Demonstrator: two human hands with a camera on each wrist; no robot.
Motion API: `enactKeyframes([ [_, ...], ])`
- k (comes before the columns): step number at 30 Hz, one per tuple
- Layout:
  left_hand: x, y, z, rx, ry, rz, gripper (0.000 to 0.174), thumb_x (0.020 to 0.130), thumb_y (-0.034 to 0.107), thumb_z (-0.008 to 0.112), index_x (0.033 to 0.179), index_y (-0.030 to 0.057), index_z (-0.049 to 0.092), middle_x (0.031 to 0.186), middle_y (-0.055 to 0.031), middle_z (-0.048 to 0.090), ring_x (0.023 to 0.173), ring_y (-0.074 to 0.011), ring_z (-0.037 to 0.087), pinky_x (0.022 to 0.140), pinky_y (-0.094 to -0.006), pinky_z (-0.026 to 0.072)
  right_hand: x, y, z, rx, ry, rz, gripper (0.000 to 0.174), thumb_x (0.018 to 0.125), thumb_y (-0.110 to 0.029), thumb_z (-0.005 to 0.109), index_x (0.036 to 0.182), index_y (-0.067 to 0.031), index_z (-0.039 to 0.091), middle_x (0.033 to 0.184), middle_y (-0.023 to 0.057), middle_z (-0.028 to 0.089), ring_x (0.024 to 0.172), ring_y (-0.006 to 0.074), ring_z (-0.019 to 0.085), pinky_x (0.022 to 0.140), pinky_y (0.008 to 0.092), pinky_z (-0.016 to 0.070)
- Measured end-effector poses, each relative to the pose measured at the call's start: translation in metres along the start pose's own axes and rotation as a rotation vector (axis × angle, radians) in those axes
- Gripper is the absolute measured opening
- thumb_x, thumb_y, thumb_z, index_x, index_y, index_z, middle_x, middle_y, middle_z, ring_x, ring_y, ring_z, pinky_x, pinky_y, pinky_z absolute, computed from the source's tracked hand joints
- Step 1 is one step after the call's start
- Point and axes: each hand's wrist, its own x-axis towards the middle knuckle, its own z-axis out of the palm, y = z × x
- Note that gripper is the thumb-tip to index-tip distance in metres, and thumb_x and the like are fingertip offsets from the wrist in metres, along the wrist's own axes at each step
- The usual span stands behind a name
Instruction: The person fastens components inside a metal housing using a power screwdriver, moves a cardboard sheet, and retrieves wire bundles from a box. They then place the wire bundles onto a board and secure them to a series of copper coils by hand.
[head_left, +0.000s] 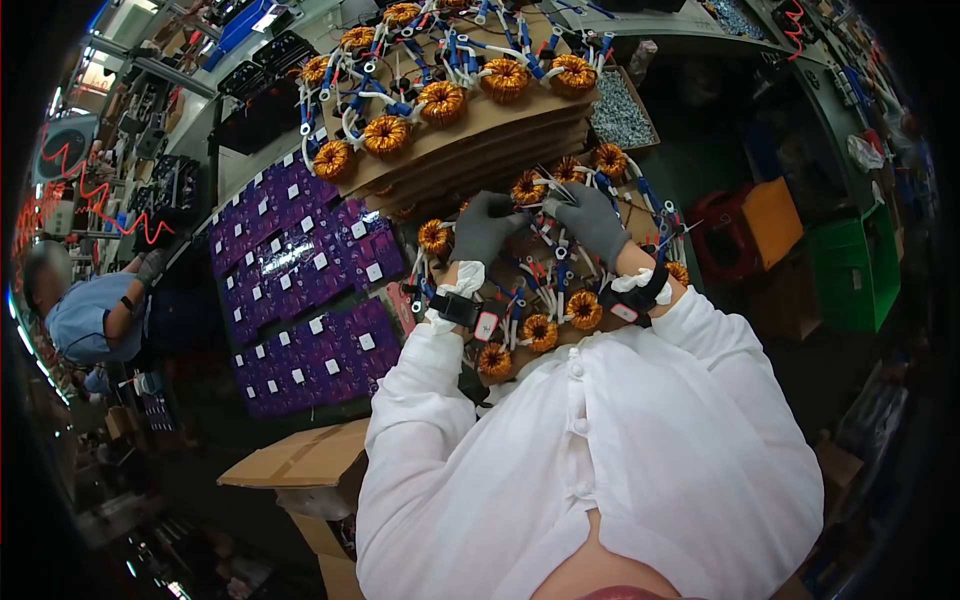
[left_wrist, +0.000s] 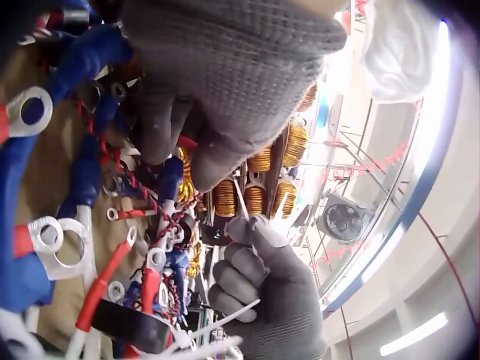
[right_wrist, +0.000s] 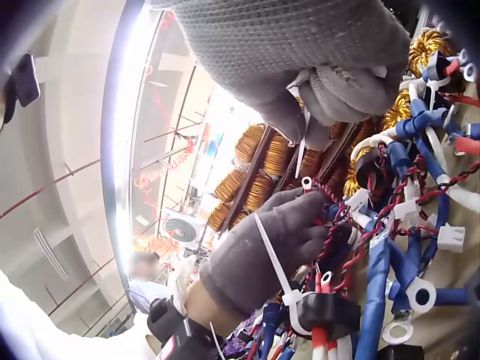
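Observation:
My right hand [head_left: 592,222], in a grey knit glove, pinches a thin white cable tie [right_wrist: 303,142] between thumb and fingers. Beside it, my left hand [head_left: 487,228], gloved alike, curls its fingers around red-and-black twisted wires [right_wrist: 334,232]; its fingertips are partly hidden among them. Copper-wound ring coils [head_left: 539,332] with blue-sleeved leads and ring terminals [left_wrist: 30,111] lie around both hands on brown cardboard. Near the left hand, another white cable tie [right_wrist: 271,251] sticks up from a black ring [right_wrist: 330,313] around red-sleeved leads.
Stacked cardboard layers [head_left: 480,140] with more coils rise beyond the hands. Purple circuit boards [head_left: 290,250] with white labels cover the left side. A box of small metal parts [head_left: 622,110] stands at back right, with a green crate [head_left: 855,270] farther right. Another person [head_left: 95,315] is at far left.

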Motion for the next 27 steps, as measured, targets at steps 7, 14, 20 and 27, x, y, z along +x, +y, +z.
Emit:
enactKeyframes([
  [7,-0.002,-0.003,0.005,-0.189,0.012,-0.004,0.045,0.073,0.017,0.075,0.11,-0.0013,0.057,0.099,-0.0118,0.064,0.086,-0.0174,0.062,0.077,-0.029,0.0499,0.01,-0.002,0.018,-0.065,0.113,-0.045,0.033,0.084,-0.029,0.059,0.1,-0.0006,0.06,0.086,0.0181,0.064,0.08,0.0312,0.061,0.072,0.0368,0.0458],
  [14,0.003,-0.015,0.005,-0.135,-0.034,0.042,0.045,0.077,0.008,0.068,0.118,-0.0029,0.053,0.105,-0.0142,0.063,0.088,-0.0183,0.062,0.077,-0.0295,0.0514,0.026,0.003,0.023,0.0,0.181,-0.142,0.032,0.084,-0.03,0.059,0.101,-0.0019,0.061,0.085,0.0187,0.064,0.08,0.0322,0.062,0.071,0.0364,0.0466],
  [20,0.006,-0.016,0.007,-0.096,0.002,0.038,0.041,0.075,0.011,0.069,0.112,-0.0015,0.059,0.1,-0.0122,0.065,0.088,-0.0166,0.062,0.077,-0.0287,0.0508,0.018,0.006,0.016,-0.069,0.1,-0.106,0.035,0.079,-0.028,0.063,0.102,-0.0019,0.062,0.085,0.0183,0.064,0.078,0.0307,0.062,0.071,0.0345,0.0472],
  [27,0.009,-0.021,0.004,0.009,0.121,0.107,0.039,0.073,0.01,0.07,0.11,-0.0004,0.061,0.1,-0.0109,0.067,0.089,-0.016,0.063,0.08,-0.0276,0.0493,0.015,0.006,0.013,-0.134,0.069,-0.079,0.032,0.077,-0.028,0.063,0.096,-0.0017,0.062,0.084,0.0177,0.064,0.079,0.0311,0.062,0.07,0.0362,0.0472],
])
